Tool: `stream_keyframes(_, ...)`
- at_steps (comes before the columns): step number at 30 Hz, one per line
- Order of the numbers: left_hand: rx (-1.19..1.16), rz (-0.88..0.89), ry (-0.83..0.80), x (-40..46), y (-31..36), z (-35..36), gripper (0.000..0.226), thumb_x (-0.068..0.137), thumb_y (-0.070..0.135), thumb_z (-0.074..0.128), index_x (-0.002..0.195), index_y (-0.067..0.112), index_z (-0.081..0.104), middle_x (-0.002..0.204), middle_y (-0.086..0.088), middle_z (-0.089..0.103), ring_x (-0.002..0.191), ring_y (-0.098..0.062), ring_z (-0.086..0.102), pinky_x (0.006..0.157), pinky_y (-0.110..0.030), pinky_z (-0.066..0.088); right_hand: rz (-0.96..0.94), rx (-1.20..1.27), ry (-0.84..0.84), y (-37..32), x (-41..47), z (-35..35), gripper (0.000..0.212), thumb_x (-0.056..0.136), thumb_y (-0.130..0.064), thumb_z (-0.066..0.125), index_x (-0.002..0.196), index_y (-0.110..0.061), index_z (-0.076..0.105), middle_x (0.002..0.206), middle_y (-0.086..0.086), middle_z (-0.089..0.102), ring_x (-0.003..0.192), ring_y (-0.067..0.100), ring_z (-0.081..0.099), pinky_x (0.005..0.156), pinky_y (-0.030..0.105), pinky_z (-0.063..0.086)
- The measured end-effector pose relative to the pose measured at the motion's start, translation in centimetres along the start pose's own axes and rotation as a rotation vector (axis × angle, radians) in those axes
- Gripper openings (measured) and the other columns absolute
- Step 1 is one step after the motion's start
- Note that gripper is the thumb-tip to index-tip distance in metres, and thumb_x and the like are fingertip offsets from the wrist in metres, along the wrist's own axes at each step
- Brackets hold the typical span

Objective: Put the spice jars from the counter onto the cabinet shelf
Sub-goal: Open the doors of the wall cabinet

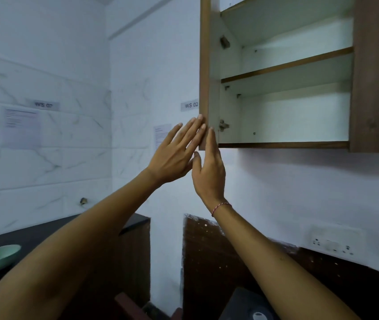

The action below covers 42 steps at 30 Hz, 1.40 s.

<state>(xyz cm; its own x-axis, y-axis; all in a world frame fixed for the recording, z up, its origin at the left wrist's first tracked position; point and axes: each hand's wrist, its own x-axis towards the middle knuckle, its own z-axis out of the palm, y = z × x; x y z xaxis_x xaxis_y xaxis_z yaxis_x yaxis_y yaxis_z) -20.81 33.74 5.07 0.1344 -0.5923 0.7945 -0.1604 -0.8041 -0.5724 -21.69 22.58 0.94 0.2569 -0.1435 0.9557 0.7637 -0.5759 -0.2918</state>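
**Cabinet open, shelves bare, no jars moved**

The cabinet (pixel 285 72) stands open, both shelves empty. Both hands, left hand (pixel 174 155) and right hand (pixel 209 172), rest flat-fingered on the door (pixel 204 65), holding nothing. Spice jars lie out of view, probably on the tabletop (pixel 45 229) below.

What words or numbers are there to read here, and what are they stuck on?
"WS 07": grey label on the tiled wall.
"WS 02": grey label on the white wall beside the cabinet door.
Paper sheet under "WS 07": print too blurred to read.
Paper sheet under "WS 02": too small to read.
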Motion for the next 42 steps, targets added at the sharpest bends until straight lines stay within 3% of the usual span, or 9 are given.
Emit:
stream_keyframes(8,0.122,-0.061,-0.172,-5.8,-6.4,-0.1,0.076,0.088,0.032,0.047,0.147,0.004,0.007,0.154,-0.024,0.014,0.144,-0.031,0.012,0.116,-0.038,0.02,-0.232,-0.02,-0.236,-0.8,0.8,7.6,0.062,0.096,-0.021,0.044,0.147,-0.005,0.013,0.156,0.015,0.012,0.146,0.024,0.011,0.118,0.033,0.021)
stream_keyframes(11,0.11,-0.093,-0.326,-7.6,-8.7,-0.4,0.095,0.083,0.036,0.058,0.145,0.002,-0.005,0.154,-0.027,0.003,0.143,-0.031,0.005,0.116,-0.035,0.017,-0.282,-0.068,-0.281,-1.1,1.6,11.1,0.059,0.099,-0.027,0.037,0.148,-0.007,0.011,0.156,0.017,0.009,0.146,0.027,0.01,0.117,0.034,0.02)
stream_keyframes(15,0.218,-0.112,-0.544,-9.1,-11.8,-0.7,0.102,0.081,0.041,0.06,0.145,0.001,-0.008,0.153,-0.029,-0.004,0.142,-0.036,0.019,0.114,-0.033,0.02,-0.327,-0.169,-0.344,-1.0,2.3,15.2,0.059,0.1,-0.03,0.034,0.149,-0.011,0.007,0.157,0.017,0.004,0.146,0.03,0.008,0.114,0.039,0.023)
stream_keyframes(20,0.403,-0.091,-0.718,-10.2,-13.7,0.5,0.097,0.085,0.046,0.053,0.145,0.0,-0.009,0.156,-0.02,-0.01,0.146,-0.032,-0.003,0.118,-0.038,0.007,-0.278,-0.239,-0.48,-0.8,2.4,18.8,0.062,0.1,-0.027,0.034,0.149,-0.017,-0.002,0.157,0.014,-0.006,0.146,0.029,-0.001,0.117,0.042,0.022)
stream_keyframes(24,0.458,-0.126,-0.69,-10.8,-13.1,1.3,0.104,0.081,0.051,0.054,0.145,0.001,-0.012,0.156,-0.018,-0.011,0.146,-0.03,-0.005,0.118,-0.038,0.003,-0.264,-0.311,-0.496,-0.5,1.8,19.8,0.075,0.097,-0.033,0.041,0.147,-0.017,-0.012,0.157,0.013,-0.013,0.146,0.03,-0.008,0.117,0.045,0.011)
stream_keyframes(28,0.487,-0.182,-0.639,-10.8,-12.0,1.6,0.098,0.084,0.05,0.051,0.145,0.0,-0.007,0.157,-0.018,-0.008,0.146,-0.03,-0.003,0.118,-0.041,0.002,-0.282,-0.332,-0.511,-0.3,1.9,19.4,0.077,0.096,-0.031,0.043,0.147,-0.016,-0.012,0.157,0.014,-0.012,0.146,0.03,-0.007,0.117,0.045,0.01)
stream_keyframes(34,0.564,-0.24,-0.483,-10.0,-8.3,2.3,0.087,0.084,0.047,0.051,0.147,0.005,0.01,0.156,-0.015,0.013,0.145,-0.027,0.012,0.116,-0.045,0.01,-0.32,-0.422,-0.431,1.1,1.6,16.5,0.073,0.096,-0.038,0.04,0.148,-0.014,-0.006,0.158,0.014,-0.005,0.146,0.029,-0.003,0.117,0.044,0.007)
stream_keyframes(38,0.468,-0.219,-0.375,-8.2,-5.2,3.7,0.083,0.078,0.039,0.061,0.146,0.01,0.023,0.154,-0.015,0.022,0.143,-0.028,0.022,0.115,-0.045,0.016,-0.291,-0.579,-0.379,4.3,1.5,12.4,0.073,0.095,-0.043,0.037,0.149,-0.016,-0.004,0.158,0.012,-0.003,0.146,0.029,-0.003,0.116,0.048,0.007)
stream_keyframes(42,0.287,-0.206,-0.347,-5.8,-0.8,6.4,0.082,0.085,0.038,0.056,0.148,0.009,0.012,0.156,-0.017,0.011,0.145,-0.03,0.012,0.116,-0.044,0.005,-0.279,-0.757,-0.372,9.5,1.5,6.5,0.072,0.095,-0.044,0.035,0.149,-0.015,-0.005,0.158,0.012,-0.003,0.146,0.03,-0.003,0.116,0.048,0.004)
